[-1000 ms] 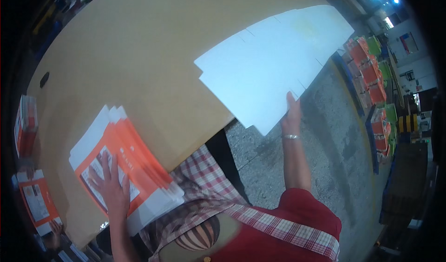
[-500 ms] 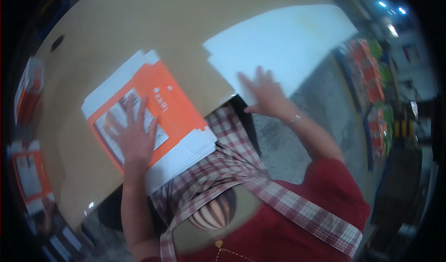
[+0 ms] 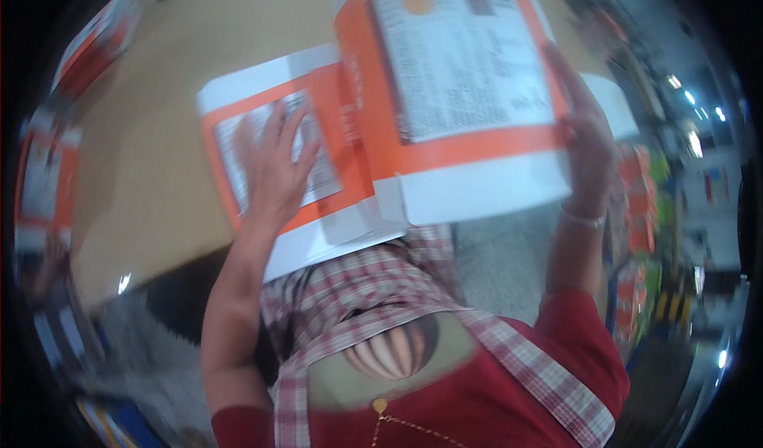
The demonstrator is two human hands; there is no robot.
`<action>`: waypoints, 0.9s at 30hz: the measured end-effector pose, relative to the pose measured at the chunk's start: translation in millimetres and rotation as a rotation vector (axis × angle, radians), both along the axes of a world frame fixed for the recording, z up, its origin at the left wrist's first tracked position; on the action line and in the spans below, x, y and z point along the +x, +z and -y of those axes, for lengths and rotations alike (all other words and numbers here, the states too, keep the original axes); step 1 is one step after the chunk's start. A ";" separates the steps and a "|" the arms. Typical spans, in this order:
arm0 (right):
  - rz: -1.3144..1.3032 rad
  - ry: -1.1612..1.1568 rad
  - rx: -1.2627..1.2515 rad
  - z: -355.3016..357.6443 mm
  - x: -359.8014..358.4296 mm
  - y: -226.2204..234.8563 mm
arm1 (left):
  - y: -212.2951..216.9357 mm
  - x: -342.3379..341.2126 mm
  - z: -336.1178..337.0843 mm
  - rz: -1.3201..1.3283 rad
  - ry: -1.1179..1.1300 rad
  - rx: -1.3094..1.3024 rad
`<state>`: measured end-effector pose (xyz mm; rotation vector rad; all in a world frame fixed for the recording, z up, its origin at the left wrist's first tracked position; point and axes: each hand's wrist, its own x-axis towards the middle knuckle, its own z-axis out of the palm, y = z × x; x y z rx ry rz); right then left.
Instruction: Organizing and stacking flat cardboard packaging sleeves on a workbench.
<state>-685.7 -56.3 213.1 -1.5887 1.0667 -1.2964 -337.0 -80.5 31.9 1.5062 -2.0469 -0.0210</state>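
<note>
Item: flat orange-and-white carton (image 3: pixel 457 90), raised above the tabletop (image 3: pixel 151 170), gripped at its right edge by my right hand (image 3: pixel 584 142). My left hand (image 3: pixel 274 170), fingers spread, presses flat on the carton stack (image 3: pixel 334 209) lying beside it on the tabletop.

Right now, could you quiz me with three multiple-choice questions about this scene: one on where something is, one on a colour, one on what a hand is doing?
1. Where does the left hand rest?
A. flat on the stack of cartons on the table
B. on the floor
C. on the apron

2. What colour is the broad band on the lifted carton?
A. green
B. orange
C. purple

3. What is the right hand doing?
A. hanging empty
B. pressing the table
C. holding the lifted carton at its edge

Answers: 1 A, the palm lies spread on the printed top sheet. 2 B, orange frames its white panel. 3 C, the fingers grip its right side, clear of the table.
</note>
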 end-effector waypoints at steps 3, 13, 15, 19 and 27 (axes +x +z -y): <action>0.116 -0.048 0.177 1.6 38.6 -53.6 | 9.1 13.1 10.7 -0.565 -0.053 0.163; -0.477 0.022 0.268 -4.1 112.8 -133.7 | 13.9 20.2 5.7 -0.933 0.067 0.456; -0.636 -0.021 0.132 2.3 110.3 -147.4 | 19.1 15.0 5.6 -0.758 0.163 0.323; -0.800 -0.025 0.239 16.7 124.5 -117.7 | 31.4 4.3 -5.2 0.241 0.536 -0.086; -1.119 0.047 0.033 7.2 151.8 -147.7 | 28.8 28.9 -6.6 -0.225 0.252 0.468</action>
